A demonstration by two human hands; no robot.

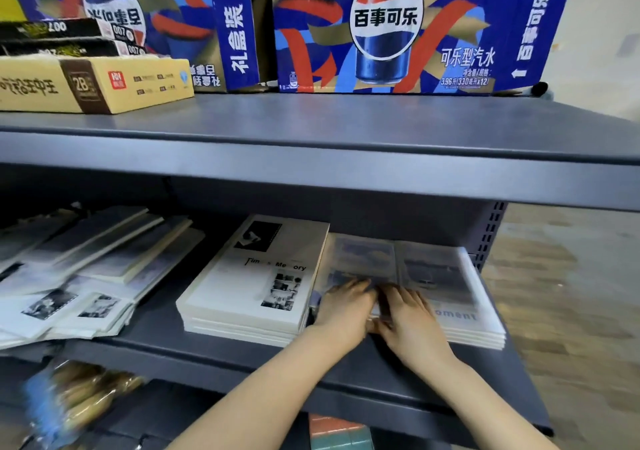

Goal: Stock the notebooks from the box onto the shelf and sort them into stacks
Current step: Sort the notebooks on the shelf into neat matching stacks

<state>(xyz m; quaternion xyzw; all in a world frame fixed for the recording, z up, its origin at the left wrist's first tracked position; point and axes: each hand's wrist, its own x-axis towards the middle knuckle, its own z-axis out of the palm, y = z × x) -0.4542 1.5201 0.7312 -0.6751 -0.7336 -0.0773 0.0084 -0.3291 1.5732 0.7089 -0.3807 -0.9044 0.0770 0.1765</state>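
On the lower shelf [207, 349] a neat stack of white notebooks [252, 286] with black-and-white photos on the cover lies in the middle. Right of it is a stack of blue-toned notebooks [436, 276]. Both hands rest side by side on the front left of that blue stack: my left hand [343, 307] lies flat with its fingers on the top cover, and my right hand [412, 318] presses on the cover beside it. A loose, untidy spread of notebooks [86, 276] covers the shelf's left part. No box of notebooks is in view.
The upper shelf [346, 144] juts out above the notebooks and carries blue cola cartons [398, 26] and a tan flat box [93, 82]. Packaged goods [76, 397] sit below left. The shelf's perforated upright [488, 234] stands at the right, with wooden floor [571, 293] beyond.
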